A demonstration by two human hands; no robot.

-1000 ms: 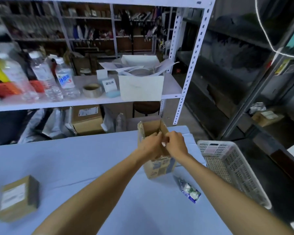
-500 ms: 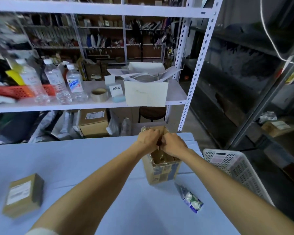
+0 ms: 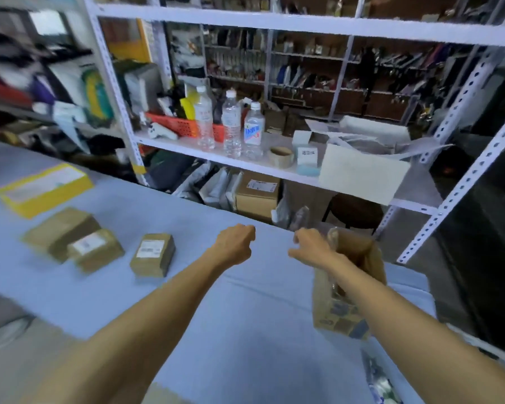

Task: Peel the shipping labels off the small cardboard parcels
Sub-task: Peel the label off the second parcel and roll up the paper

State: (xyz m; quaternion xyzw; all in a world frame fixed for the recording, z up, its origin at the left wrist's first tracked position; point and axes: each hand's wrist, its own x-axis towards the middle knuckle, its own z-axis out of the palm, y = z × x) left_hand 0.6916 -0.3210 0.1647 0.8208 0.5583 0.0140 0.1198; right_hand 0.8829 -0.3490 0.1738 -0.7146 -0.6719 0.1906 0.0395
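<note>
Left hand (image 3: 235, 243): clenched, seemingly empty.
Right hand (image 3: 309, 247): at the open box (image 3: 362, 255); grip I cannot tell.
Risk: my forearm could topple it; parcels (image 3: 152, 255) unpeeled.

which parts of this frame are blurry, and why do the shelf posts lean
Head view: motion blur smears the left side, worst on the yellow box and nearby parcels; the bottles are sharper. Same head view: the wide lens splays the shelf posts outward; no glare.
</note>
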